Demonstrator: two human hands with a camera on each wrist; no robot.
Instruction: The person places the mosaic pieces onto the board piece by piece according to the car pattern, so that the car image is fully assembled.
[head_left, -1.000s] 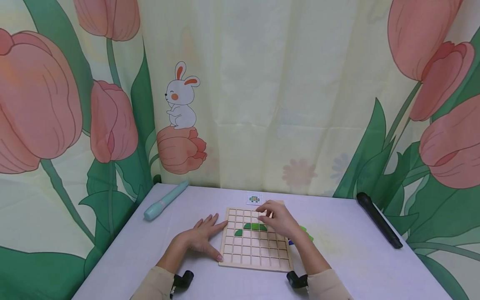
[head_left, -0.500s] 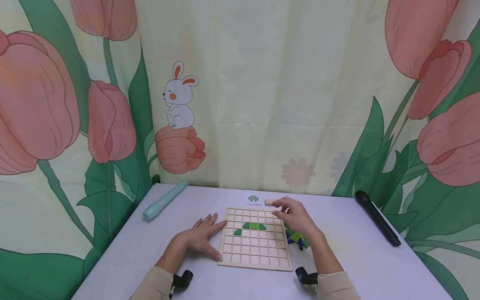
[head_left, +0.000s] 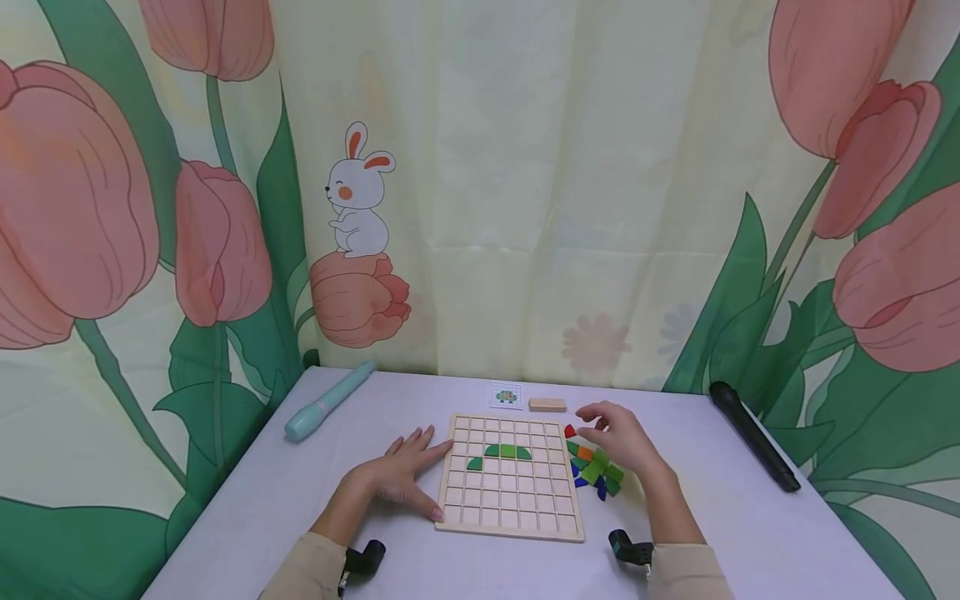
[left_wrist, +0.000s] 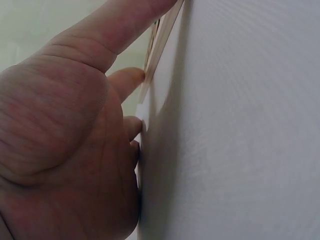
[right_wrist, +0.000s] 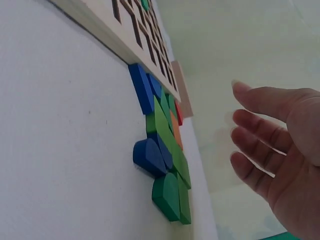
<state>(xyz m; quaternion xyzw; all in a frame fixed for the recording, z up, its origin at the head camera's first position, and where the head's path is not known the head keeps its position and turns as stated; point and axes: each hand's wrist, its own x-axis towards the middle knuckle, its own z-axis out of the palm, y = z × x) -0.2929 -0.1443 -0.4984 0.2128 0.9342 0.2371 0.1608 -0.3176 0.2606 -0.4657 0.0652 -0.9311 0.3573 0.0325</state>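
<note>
Grid board (head_left: 510, 501), hands either side.
Left hand (head_left: 405, 478) touches its edge, fingers spread; right hand (head_left: 621, 438) hovers beside it near coloured blocks (head_left: 597, 469), fingers released.

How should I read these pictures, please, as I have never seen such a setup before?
There is no machine here, only a person's left hand and right hand, both bare. The wide picture comes from a camera worn on the head; the two close, tilted ones come from small cameras on the wrists. On the white table lies a wooden grid board with a few green pieces set in it. Beyond it are a picture card and a wooden block; to its right sits a cluster of coloured blocks. A pale blue stick lies farther left, a black stick farther right. The left hand touches the board's edge; the right hand hovers near the blocks. Neither hand holds anything.
</note>
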